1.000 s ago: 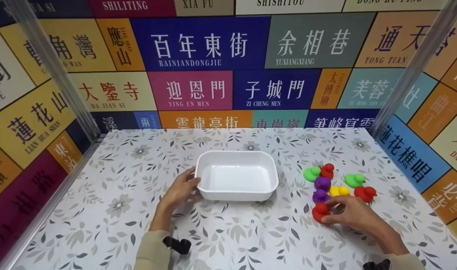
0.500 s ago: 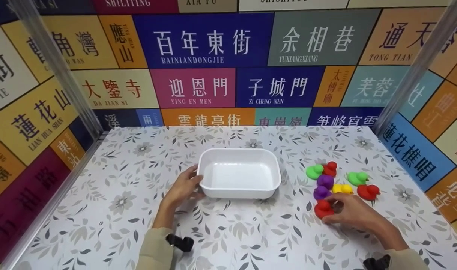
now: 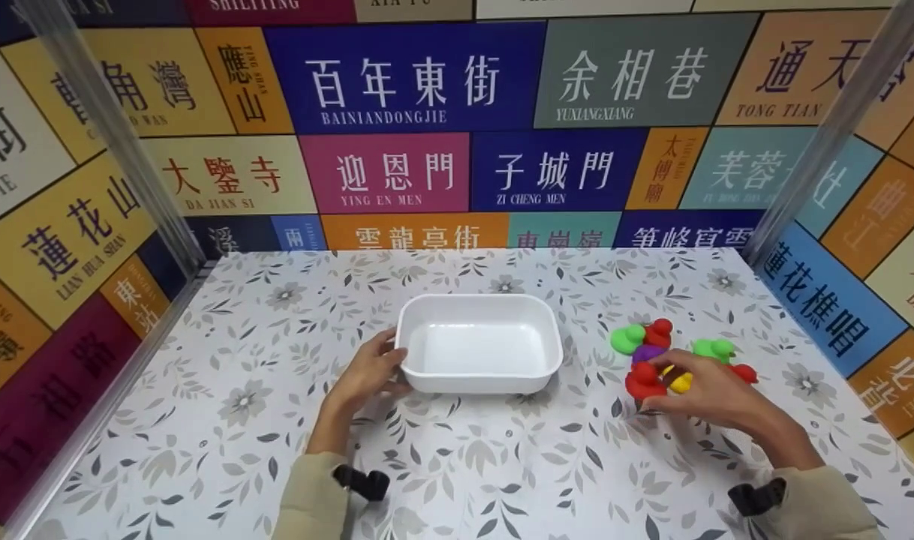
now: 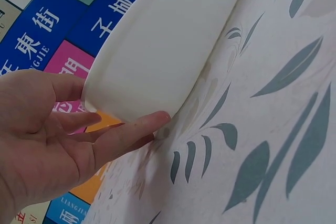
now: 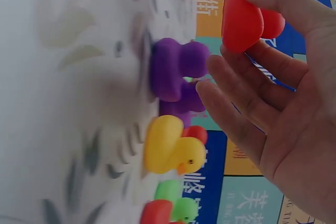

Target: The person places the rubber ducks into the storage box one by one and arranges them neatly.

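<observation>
My right hand (image 3: 716,390) pinches a red rubber duck (image 5: 243,19) between thumb and fingers, raised above the cloth in the right wrist view. Close behind it stand two purple ducks (image 5: 168,69) and a yellow duck (image 5: 160,145); the hand partly covers this group in the head view. On the other side, my left hand (image 3: 367,375) holds the left end of a white rectangular tub (image 3: 479,386), one digit at the rim and others against its outer side (image 4: 152,61). Inside, the tub shows only its bare white floor.
Beyond the right hand are a green duck (image 3: 628,340) beside a red one (image 3: 658,332), another green duck (image 3: 714,349) and a partly covered red duck (image 3: 744,373). A flowered cloth (image 3: 239,450) covers the table, with sign-patterned walls (image 3: 419,82) on three sides.
My right hand has lifted the red duck from the cloth and moved slightly away from me, now overlapping the purple and yellow ducks. The left hand and tub stay in place.
</observation>
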`<state>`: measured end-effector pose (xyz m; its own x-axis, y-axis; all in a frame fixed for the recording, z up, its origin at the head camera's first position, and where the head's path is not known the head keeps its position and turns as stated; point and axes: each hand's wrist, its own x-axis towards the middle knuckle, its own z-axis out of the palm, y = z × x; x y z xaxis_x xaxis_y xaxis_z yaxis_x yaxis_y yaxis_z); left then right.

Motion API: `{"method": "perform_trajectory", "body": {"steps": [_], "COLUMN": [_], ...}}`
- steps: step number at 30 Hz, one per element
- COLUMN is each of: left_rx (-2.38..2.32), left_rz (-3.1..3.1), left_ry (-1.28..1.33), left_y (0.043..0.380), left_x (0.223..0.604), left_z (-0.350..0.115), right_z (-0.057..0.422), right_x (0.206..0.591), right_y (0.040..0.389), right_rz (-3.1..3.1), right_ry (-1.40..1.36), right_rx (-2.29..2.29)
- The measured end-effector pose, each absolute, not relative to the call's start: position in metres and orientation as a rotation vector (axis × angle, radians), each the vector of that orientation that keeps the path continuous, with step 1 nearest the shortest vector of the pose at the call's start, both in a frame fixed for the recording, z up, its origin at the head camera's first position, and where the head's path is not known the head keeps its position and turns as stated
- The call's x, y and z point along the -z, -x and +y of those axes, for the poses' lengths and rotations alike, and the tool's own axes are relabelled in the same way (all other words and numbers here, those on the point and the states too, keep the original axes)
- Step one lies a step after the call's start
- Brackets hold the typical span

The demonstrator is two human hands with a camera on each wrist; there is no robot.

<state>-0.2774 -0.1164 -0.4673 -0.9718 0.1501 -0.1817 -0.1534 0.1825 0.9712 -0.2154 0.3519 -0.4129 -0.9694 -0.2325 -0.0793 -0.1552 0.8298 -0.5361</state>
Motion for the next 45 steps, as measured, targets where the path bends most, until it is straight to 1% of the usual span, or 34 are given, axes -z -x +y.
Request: {"method": "perform_trajectory", "body": {"steps": [6, 13, 17, 22, 30, 45], "left_rx": [-1.881, -1.857, -1.850, -1.867, -1.886, -1.874], "left_rz": [2.225, 2.225, 2.212, 2.194, 2.180, 2.182], "left_ry": [0.013, 0.037, 0.049, 0.055, 0.014, 0.023], "left_y": [0.278, 0.276, 0.276, 0.277, 0.277, 0.276], "left_x": [0.469, 0.466, 0.465, 0.465, 0.467, 0.466], "left_z": [-0.117, -0.116, -0.117, -0.119, -0.118, -0.117], "right_z": [0.342, 0.327, 0.313, 0.289, 0.247, 0.178], "right_x": [0.390, 0.365, 0.357, 0.351, 0.350, 0.353], "right_y": [0.228, 0.251, 0.265, 0.286, 0.316, 0.350], "right_rz": [2.923, 2.871, 2.867, 2.838, 2.816, 2.744], "right_ry": [0.428, 0.423, 0.484, 0.581, 0.645, 0.715], "right_rx": [0.813, 0.785, 0.778, 0.814, 0.801, 0.791]}}
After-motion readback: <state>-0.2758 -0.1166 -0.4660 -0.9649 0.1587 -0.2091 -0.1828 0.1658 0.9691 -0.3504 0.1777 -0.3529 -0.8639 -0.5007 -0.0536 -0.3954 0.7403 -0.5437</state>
